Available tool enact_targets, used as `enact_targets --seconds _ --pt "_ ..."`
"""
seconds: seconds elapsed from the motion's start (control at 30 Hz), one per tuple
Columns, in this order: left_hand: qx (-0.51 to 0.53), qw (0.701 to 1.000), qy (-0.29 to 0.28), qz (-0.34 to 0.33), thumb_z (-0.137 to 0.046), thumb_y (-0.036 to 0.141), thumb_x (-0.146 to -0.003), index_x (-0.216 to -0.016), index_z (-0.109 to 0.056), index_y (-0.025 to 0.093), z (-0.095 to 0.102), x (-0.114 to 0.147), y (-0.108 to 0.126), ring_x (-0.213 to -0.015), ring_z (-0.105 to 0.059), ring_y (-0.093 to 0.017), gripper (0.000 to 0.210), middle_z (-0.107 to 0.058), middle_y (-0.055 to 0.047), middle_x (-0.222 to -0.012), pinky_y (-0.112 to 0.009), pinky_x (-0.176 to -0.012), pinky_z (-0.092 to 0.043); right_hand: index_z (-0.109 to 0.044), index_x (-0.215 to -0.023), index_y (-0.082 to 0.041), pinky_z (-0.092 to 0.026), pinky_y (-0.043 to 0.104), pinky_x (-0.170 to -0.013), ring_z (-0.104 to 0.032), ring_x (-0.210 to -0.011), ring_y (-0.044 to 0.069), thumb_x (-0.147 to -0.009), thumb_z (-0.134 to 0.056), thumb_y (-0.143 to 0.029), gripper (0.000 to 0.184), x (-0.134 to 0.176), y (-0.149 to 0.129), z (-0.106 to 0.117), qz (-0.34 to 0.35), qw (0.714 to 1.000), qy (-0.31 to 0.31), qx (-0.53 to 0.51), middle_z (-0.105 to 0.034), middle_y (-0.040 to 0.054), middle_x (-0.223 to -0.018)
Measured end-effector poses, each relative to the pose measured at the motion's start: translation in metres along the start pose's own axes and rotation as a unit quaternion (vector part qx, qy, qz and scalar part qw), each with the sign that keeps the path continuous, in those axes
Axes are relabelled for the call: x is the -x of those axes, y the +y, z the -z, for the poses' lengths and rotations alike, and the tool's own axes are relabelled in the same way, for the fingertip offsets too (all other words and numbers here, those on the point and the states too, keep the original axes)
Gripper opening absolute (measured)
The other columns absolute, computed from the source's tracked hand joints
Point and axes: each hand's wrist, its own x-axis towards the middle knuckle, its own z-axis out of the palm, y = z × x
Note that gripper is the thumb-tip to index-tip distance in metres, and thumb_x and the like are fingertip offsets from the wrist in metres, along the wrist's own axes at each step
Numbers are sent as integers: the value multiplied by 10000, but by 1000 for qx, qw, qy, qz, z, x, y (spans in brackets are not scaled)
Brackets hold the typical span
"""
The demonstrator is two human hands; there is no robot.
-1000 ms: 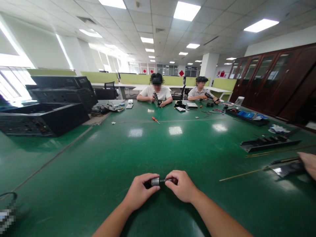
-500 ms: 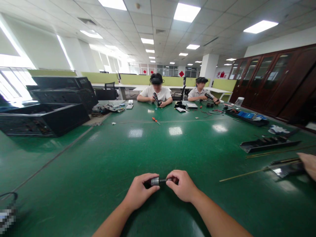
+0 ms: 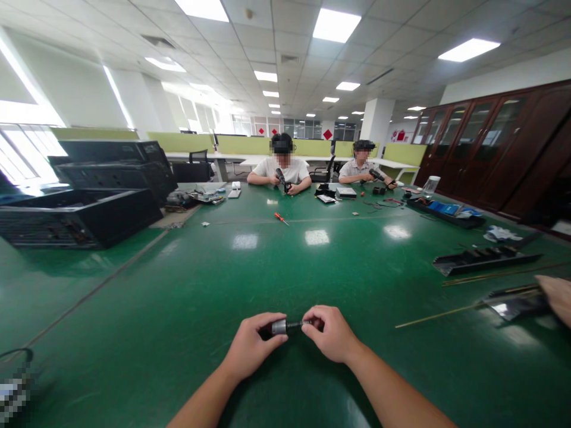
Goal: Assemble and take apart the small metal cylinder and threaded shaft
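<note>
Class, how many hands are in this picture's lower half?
3: left hand holding the metal cylinder, right hand at the thin rod, and another person's hand, cut off at the right edge. That person's other hand isn't visible.

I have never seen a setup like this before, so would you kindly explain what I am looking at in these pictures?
There is no robot here: the work is done by a person's bare hands. One camera, worn on that person's head, looks forward and down, so their forearms enter from the bottom. The left hand holds a silvery cylinder, and the right hand grips the thin dark shaft extending from it. On the green table lie an orange-handled screwdriver, black computer cases on the left, and a long black tray on the right. Across it sit a person in a white top and a second person; someone else's hand shows at the right edge.
</note>
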Motion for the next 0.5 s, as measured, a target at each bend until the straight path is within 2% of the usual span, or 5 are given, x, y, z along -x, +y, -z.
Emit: enact_targets --seconds 0.33,0.5 --pt "-2 1000 8 9 -745 262 -715 -1020 -732 232 1 -1 3 -973 -669 -241 306 -746 -34 -1024 -357 -914 -486 -704 -789 -172 -397 228 -591 -536 -606 123 -784 -639 -213 77 -3 11 1 12 1000 1 -26 -625 -2 -677" --pt "-8 1000 17 -7 -721 300 -743 -1025 -722 241 2 0 2 -911 -665 -228 288 -731 -27 -959 -347 -861 -492 -707 -777 -171 -392 231 -576 -533 -599 125 -778 -639 -202 75 -4 12 6 9 999 17 -36 -631 2 -676"
